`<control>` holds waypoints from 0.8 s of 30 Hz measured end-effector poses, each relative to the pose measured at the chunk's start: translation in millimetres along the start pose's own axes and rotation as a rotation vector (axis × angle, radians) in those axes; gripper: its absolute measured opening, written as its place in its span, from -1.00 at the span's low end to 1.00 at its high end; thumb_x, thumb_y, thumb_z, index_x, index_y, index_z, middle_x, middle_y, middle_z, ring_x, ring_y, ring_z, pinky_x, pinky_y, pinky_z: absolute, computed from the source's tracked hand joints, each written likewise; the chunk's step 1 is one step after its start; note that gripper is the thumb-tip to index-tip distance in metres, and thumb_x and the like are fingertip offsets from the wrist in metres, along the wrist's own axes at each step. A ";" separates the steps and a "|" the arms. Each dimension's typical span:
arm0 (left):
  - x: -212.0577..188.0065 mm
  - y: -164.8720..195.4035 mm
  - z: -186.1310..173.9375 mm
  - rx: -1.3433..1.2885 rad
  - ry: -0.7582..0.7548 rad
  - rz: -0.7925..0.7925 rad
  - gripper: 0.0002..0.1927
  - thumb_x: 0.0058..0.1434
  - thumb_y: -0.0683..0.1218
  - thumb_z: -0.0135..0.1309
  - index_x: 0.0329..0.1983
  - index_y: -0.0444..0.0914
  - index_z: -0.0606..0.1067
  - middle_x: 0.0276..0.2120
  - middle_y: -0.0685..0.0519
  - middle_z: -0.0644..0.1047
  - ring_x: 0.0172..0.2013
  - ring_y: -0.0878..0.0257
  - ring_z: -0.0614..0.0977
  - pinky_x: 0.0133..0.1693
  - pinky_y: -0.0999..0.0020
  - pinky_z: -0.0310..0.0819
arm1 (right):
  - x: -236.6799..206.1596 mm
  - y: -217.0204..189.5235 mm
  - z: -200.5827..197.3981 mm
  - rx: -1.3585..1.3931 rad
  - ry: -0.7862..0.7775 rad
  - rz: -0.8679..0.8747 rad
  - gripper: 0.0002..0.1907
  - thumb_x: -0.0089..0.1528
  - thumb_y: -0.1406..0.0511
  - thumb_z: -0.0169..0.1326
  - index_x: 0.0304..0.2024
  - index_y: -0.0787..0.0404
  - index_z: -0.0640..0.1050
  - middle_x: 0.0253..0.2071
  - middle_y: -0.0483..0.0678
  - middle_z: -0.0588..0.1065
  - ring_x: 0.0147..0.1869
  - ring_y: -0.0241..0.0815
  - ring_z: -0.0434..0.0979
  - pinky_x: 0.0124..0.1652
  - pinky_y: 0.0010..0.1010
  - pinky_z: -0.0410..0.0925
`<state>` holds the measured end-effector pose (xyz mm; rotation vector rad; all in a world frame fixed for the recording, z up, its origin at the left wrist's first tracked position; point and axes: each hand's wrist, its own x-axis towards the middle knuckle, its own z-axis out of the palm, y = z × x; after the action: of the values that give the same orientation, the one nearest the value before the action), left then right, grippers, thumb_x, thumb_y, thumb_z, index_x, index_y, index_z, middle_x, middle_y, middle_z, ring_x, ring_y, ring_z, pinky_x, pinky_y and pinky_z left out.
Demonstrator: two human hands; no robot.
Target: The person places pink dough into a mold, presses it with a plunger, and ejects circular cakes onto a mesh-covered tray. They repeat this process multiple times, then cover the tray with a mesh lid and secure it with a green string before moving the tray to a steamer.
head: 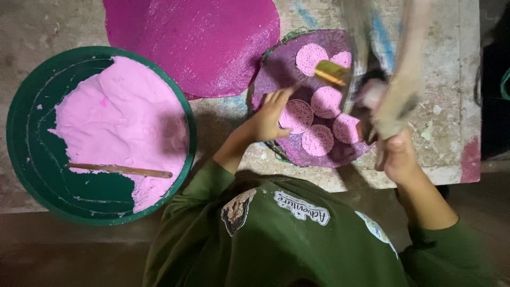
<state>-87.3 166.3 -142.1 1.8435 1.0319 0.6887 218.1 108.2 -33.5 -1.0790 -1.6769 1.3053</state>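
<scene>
My left hand (271, 114) rests open-fingered on a pink disc (296, 116) on the round mat (276, 69); my right hand (397, 157) grips a blurred press (393, 101). Next, I'd place discs carefully.

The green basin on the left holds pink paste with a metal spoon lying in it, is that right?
Not quite. The head view shows the green basin on the left holding pink paste, but a wooden stick lies in it, not a metal spoon.

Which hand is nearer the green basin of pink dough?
Left. The left hand rests on the woven tray beside the green basin; the right hand sits beyond the tray.
</scene>
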 end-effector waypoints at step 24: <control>40.2 -18.7 -44.9 0.192 0.096 -0.280 0.25 -0.08 0.08 0.48 0.54 -0.11 -0.07 0.45 -0.11 0.16 0.44 -0.09 0.06 0.35 -0.14 -0.23 | -29.2 50.9 -17.1 0.222 0.167 0.076 -0.09 0.28 -0.35 -0.09 0.31 0.20 0.26 0.01 -0.11 0.36 -0.01 -0.20 0.37 -0.05 -0.27 0.32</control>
<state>-109.4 225.2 -136.7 1.7915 1.4293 0.5279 253.3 93.7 -81.3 -1.0942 -1.3457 1.3732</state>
